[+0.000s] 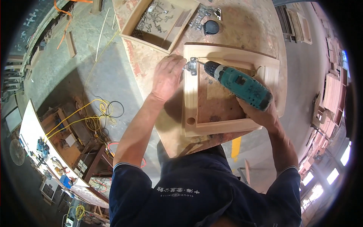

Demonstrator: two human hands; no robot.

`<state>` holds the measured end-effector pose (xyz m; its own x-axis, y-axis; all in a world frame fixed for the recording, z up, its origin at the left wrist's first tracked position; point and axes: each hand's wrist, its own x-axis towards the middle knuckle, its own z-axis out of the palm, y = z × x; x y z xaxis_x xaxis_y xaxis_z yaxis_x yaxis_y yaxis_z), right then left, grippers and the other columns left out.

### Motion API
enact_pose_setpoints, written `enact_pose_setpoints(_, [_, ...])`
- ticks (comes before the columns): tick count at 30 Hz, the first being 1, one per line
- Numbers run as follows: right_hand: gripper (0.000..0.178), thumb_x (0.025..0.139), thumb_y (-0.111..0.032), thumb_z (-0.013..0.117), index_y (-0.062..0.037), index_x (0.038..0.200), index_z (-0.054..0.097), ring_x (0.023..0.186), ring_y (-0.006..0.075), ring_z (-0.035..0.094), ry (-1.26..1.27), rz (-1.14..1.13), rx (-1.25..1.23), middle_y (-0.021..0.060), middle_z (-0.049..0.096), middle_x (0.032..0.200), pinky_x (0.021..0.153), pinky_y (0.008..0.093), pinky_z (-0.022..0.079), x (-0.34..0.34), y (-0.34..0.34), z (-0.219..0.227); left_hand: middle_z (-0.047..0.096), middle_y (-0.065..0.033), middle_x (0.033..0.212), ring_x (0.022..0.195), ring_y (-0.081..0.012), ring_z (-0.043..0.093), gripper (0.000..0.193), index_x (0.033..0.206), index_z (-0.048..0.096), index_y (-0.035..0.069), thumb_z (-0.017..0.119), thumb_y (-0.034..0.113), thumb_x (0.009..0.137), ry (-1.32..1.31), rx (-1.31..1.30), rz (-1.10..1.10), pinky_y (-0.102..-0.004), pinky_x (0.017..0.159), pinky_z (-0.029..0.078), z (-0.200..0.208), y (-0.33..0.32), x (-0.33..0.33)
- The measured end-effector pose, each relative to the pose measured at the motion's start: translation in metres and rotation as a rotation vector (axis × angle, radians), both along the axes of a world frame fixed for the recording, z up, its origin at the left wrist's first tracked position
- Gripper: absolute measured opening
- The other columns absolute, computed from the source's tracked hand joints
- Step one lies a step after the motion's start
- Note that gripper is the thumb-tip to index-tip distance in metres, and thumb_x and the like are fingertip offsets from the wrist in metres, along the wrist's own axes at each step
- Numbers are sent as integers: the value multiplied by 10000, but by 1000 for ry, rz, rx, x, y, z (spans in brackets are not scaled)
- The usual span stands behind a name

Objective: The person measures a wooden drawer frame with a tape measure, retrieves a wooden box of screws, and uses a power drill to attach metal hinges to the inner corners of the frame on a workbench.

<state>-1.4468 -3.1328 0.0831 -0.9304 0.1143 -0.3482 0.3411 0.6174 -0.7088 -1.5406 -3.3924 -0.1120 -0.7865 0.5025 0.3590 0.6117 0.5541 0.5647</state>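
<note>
A wooden cabinet door frame (pixel 191 98) lies on the workbench in front of me. At its upper left corner sits a metal cup hinge (pixel 193 66). My left hand (pixel 167 77) is at the frame's left edge, fingers closed at the hinge's arm. My right hand (pixel 264 115) grips a teal cordless drill (pixel 242 86) from below. The drill lies over the frame's opening, its chuck and bit pointing left at the hinge. The bit's tip appears at the hinge plate; contact is hard to judge. Lower on the same rail is a round hole (pixel 191 121).
Beyond my left hand, a shallow wooden box (pixel 147 43) holds many loose screws. Beside it are several metal hinges (pixel 200 17) and a round black object (pixel 211 27). Yellow cables (pixel 99 117) coil on the floor at left, near a white-topped table (pixel 32 125) with tools.
</note>
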Motion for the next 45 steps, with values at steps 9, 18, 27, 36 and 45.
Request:
enact_pose_setpoints(9, [318, 783, -86, 776, -21, 1052, 617, 830, 198, 668, -95, -12, -8, 112, 688, 901, 769, 318, 535, -14, -2, 3, 692, -144, 1148, 1082, -326, 645, 407, 1191, 665, 31, 650, -9, 786, 49, -24, -58, -433, 961, 522, 5, -1, -5])
enact_pose_setpoints(18, [342, 790, -85, 763, -12, 1094, 625, 851, 217, 681, -110, 30, -2, 137, 702, 948, 780, 327, 541, -24, -5, 6, 682, -123, 1194, 1160, -300, 614, 445, 1233, 640, 50, 640, 12, 789, 36, -88, -66, -433, 964, 497, 5, -3, -4])
enact_pose_setpoints(27, [356, 796, -79, 750, -16, 1114, 602, 845, 240, 684, -138, 54, 16, 148, 703, 940, 788, 331, 540, -30, -7, 7, 673, -118, 1219, 1186, -289, 599, 443, 1243, 625, 60, 642, 29, 801, 35, -119, -80, -434, 978, 479, 3, -4, -4])
enact_pose_setpoints(36, [329, 785, -67, 745, -24, 1074, 595, 836, 267, 651, -88, 188, 98, 151, 671, 918, 781, 348, 524, -40, -9, 17, 675, -123, 1183, 1160, -307, 603, 493, 1258, 618, 54, 663, 57, 768, 44, -148, -89, -447, 976, 473, -1, -5, -4])
enact_pose_setpoints(45, [351, 777, -78, 744, -20, 1091, 598, 888, 284, 639, -28, 240, 82, 152, 651, 961, 820, 360, 511, -44, -5, 15, 687, -97, 1155, 1151, -299, 611, 459, 1251, 629, 64, 645, 46, 792, 49, -176, -69, -437, 975, 470, -1, -3, -3])
